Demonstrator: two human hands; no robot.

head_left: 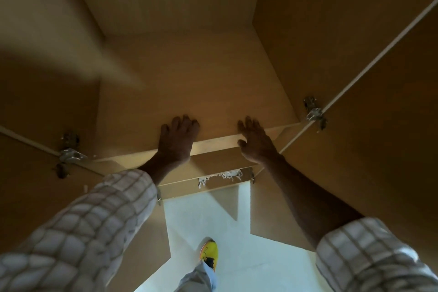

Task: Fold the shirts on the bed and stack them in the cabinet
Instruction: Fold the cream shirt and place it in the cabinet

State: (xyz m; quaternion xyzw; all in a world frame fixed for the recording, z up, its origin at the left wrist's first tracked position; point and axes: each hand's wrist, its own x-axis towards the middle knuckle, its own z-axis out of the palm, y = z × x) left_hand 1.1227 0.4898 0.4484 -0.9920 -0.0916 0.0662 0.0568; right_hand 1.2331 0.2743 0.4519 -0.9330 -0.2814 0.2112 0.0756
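cabinet (189,59): brown wood, both doors swung wide, seen from above and close in
shelf (180,92): bare board, front edge lit pale
left hand (176,137): palm down on the front of the shelf, fingers spread and straight, gripping nothing
right hand (254,141): on the same front edge, just right of the left hand, fingers loosely spread, thumb down over the lip; holds nothing
hands apart: a gap of bare edge between them
shirts: none in view, neither on the shelf nor in either hand; the bed is out of frame too
lower shelf (213,163): one level down, white frayed fabric (221,176) pokes over its edge; can't tell what it is
hinges: left hinge (68,155) and right hinge (314,112), metal, at the door joints
sleeves (94,225): checked, pale, pushed up on both forearms
floor (213,220): white, below the doors
shoe (209,253): yellow, black laces, on the floor
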